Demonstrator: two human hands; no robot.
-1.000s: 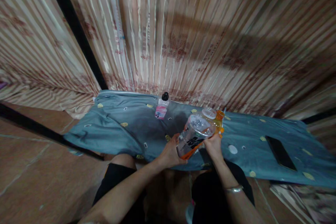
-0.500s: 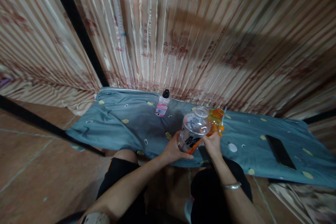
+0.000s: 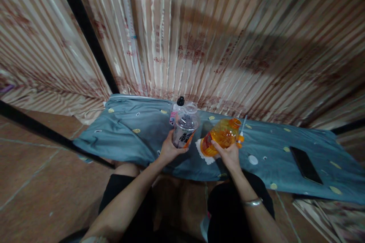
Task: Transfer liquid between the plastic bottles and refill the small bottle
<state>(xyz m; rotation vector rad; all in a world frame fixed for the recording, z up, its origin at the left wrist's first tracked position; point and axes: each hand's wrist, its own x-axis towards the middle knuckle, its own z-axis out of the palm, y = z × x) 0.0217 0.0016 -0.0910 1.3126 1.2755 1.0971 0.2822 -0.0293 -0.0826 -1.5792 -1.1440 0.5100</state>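
My left hand [image 3: 170, 148] is wrapped round a clear plastic cup [image 3: 186, 128] with a domed lid and dark print. The cup stands nearly upright and partly hides a small clear bottle [image 3: 173, 113] with a black cap and a pink label. My right hand [image 3: 229, 156] grips a translucent orange bottle [image 3: 221, 136], uncapped and tilted, with its mouth towards the far right. Below the orange bottle lies a white scallop-edged paper [image 3: 205, 156]. Just right of its neck are a small orange piece [image 3: 240, 140] and a thin white stick [image 3: 244, 125].
A teal patterned cloth [image 3: 148, 140] covers the low surface. On its right lie a white disc [image 3: 252, 160] and a black phone [image 3: 305, 165]. A striped curtain [image 3: 199, 38] hangs behind, and a dark pole [image 3: 85, 30] rises at the left.
My left hand has moved the clear cup leftwards, away from the orange bottle and in front of the small bottle. The orange bottle and the paper under it are now uncovered.
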